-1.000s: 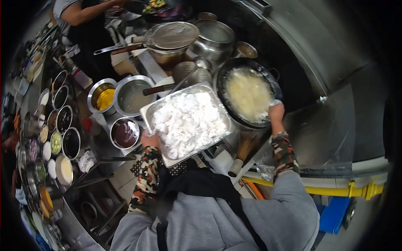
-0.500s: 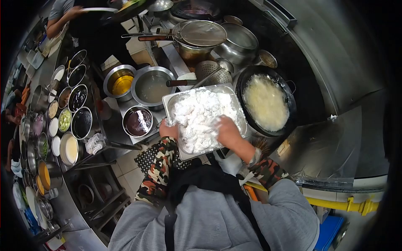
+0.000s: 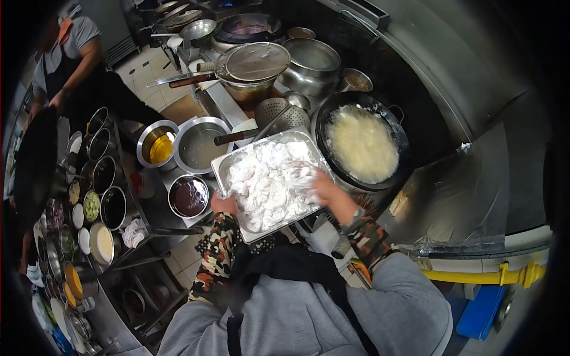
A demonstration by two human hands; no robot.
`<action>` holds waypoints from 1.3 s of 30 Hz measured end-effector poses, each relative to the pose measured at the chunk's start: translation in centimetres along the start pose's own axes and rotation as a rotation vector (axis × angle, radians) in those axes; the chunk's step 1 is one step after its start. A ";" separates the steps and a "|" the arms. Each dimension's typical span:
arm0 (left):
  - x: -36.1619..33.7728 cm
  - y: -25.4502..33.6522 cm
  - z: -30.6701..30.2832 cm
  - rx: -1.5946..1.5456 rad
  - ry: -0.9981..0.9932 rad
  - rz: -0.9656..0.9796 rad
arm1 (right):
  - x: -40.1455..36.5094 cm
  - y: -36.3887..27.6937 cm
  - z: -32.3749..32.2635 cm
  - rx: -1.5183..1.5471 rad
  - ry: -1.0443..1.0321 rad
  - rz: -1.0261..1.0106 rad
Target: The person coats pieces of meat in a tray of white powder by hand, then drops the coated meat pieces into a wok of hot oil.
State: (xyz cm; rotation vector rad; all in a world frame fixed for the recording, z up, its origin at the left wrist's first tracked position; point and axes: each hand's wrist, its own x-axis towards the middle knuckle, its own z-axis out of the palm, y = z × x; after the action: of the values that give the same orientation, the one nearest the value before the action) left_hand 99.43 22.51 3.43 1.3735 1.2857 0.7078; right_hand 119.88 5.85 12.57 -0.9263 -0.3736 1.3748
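Note:
A rectangular metal tray full of white floured pieces is held in front of my body. My left hand grips the tray's left edge. Over the right side of the tray is my right hand, its floury fingers blurred by motion at the white pieces, so their grip is unclear. Just right of the tray, a black wok holds pale food in bubbling oil. A perforated ladle lies behind the tray.
Pots of yellow liquid, cloudy liquid and dark red sauce stand left of the tray. Strainers rest on a pot behind. Several ingredient bowls line the left counter. A co-worker stands at upper left.
The view has turned, so the stove and tray appear further left. My right hand has shifted slightly within the tray. The co-worker now shows more fully and has lowered the pan.

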 end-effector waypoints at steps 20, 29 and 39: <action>-0.7 1.4 -0.3 0.099 0.031 0.034 | 4.0 -17.5 -8.5 -0.001 0.861 -0.496; -1.4 2.1 -0.4 0.028 0.008 -0.014 | 10.2 -12.7 -18.0 -1.307 1.244 -0.202; -0.6 1.0 -0.1 -0.058 -0.002 0.028 | 8.4 -10.8 -2.5 -1.695 0.364 -0.323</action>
State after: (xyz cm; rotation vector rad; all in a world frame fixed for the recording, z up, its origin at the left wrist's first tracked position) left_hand 99.49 22.14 4.50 1.3474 1.2370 0.7574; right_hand 130.57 13.64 16.72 -2.2675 -1.3998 0.2896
